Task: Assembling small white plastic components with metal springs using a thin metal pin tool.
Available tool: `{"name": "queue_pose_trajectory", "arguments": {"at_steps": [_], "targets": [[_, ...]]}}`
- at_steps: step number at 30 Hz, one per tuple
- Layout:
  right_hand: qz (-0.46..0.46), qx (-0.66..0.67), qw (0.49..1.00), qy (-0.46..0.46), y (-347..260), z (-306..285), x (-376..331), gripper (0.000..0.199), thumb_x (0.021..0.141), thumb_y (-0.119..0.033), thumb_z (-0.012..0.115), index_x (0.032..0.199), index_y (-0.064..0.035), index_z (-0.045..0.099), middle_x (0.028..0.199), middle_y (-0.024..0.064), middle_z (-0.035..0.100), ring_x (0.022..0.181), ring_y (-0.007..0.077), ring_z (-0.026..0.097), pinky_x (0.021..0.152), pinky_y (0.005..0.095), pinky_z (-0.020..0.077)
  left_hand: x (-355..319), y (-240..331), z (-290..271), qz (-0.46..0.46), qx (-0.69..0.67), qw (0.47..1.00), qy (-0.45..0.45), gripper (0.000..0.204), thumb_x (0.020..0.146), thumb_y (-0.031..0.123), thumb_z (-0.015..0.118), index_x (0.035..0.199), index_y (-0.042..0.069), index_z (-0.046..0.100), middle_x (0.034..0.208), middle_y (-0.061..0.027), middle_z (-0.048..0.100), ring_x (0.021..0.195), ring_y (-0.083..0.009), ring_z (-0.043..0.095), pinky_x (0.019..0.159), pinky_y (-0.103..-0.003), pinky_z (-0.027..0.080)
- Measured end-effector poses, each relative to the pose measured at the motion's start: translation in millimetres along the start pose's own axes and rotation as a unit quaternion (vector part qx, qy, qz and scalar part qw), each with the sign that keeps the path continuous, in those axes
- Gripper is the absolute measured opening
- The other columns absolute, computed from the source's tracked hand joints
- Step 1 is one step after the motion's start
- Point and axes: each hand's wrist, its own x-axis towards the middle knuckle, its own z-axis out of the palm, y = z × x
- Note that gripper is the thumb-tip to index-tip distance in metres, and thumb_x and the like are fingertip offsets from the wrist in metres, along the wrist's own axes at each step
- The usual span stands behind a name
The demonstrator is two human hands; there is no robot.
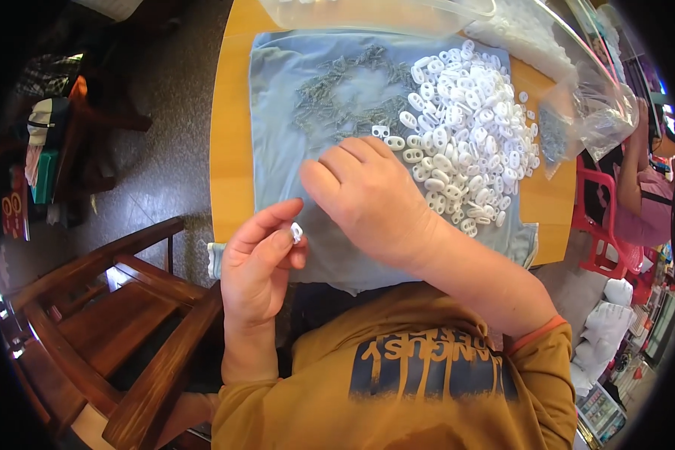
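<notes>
My left hand [261, 259] pinches a small white plastic piece [297, 232] with a hole between thumb and fingers, over the left part of a blue-grey cloth [277, 97]. My right hand [371, 199] is raised over the cloth, back of the hand upward and fingers curled. Anything between its fingertips is hidden. Just beyond it lie a few white two-hole pieces [394, 142], next to a large heap of white oval two-hole plastic pieces [457, 112]. Small metal springs [326, 94] are scattered in a loose ring on the cloth, left of the heap.
The cloth covers much of a wooden table [229, 120]. A clear plastic tub [382, 19] stands at the far edge. A clear bag [559, 131] with springs sits at the right. A wooden chair [127, 315] is at the left. Another person [645, 195] sits beyond red chairs [600, 202].
</notes>
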Motion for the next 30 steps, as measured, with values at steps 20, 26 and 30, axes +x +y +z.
{"name": "queue_pose_trajectory", "arguments": {"at_steps": [20, 26, 30], "targets": [[0.407, 0.747, 0.524, -0.034, -11.9, -55.2, -42.4, 0.035, 0.083, 0.001, 0.058, 0.112, -0.0039, 0.039, 0.088, 0.0045, 0.056, 0.082, 0.0084, 0.053, 0.072, 0.0206, 0.0431, 2.7, -10.9, 41.8, 0.195, 0.289, 0.932, -0.102, 0.020, 0.075, -0.010, 0.055, 0.093, -0.001, 0.061, 0.085, -0.0069, 0.058, 0.072, -0.0124, 0.052, 0.064, -0.023, 0.042], [0.414, 0.765, 0.492, -0.031, -9.0, -57.9, -47.1, 0.037, 0.082, 0.000, 0.060, 0.113, -0.0044, 0.040, 0.090, 0.0048, 0.057, 0.084, 0.0094, 0.054, 0.076, 0.0229, 0.0442, 1.8, -15.3, 45.4, 0.173, 0.287, 0.938, -0.088, 0.022, 0.073, -0.011, 0.058, 0.092, -0.002, 0.061, 0.085, -0.0076, 0.058, 0.071, -0.0125, 0.053, 0.064, -0.023, 0.042], [0.433, 0.772, 0.465, -0.023, -13.8, -60.4, -46.2, 0.035, 0.083, -0.001, 0.060, 0.112, -0.0027, 0.040, 0.089, 0.0054, 0.057, 0.084, 0.0097, 0.054, 0.077, 0.0227, 0.0448, 3.8, -18.9, 45.0, 0.212, 0.291, 0.928, -0.094, 0.020, 0.074, -0.011, 0.059, 0.092, -0.001, 0.060, 0.083, -0.0081, 0.057, 0.070, -0.0129, 0.054, 0.064, -0.024, 0.044]]}}
